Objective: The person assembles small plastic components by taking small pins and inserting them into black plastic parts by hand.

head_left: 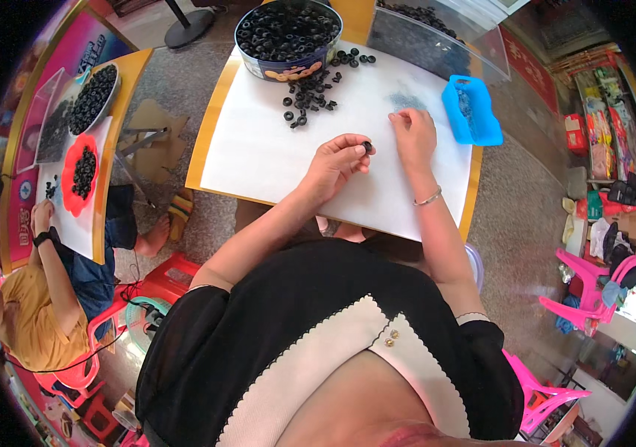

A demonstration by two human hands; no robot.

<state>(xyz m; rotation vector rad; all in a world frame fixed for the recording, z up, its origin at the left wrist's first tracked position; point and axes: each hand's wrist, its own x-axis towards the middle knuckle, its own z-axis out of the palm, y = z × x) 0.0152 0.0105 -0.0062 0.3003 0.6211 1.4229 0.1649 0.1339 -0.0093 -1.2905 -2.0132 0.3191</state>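
Note:
My left hand [335,165] pinches a small black ring-shaped part [366,147] between thumb and forefinger, above the white tabletop [247,149]. To its right, my right hand [413,135] has its thumb and fingertips drawn together beside a thin scatter of tiny grey-blue pieces [406,100]. Whatever those fingertips hold is too small or hidden to see. Farther back, a loose heap of black ring-shaped parts [308,95] spills out below a round tin [273,71] filled with more of them.
A blue plastic basket [491,127] holding small pieces stands at the table's right edge. Behind is a clear plastic bin [422,41]. At left, a person in a yellow top works at another table with a red bowl [74,195] of black parts. Pink chairs [593,287] stand at right.

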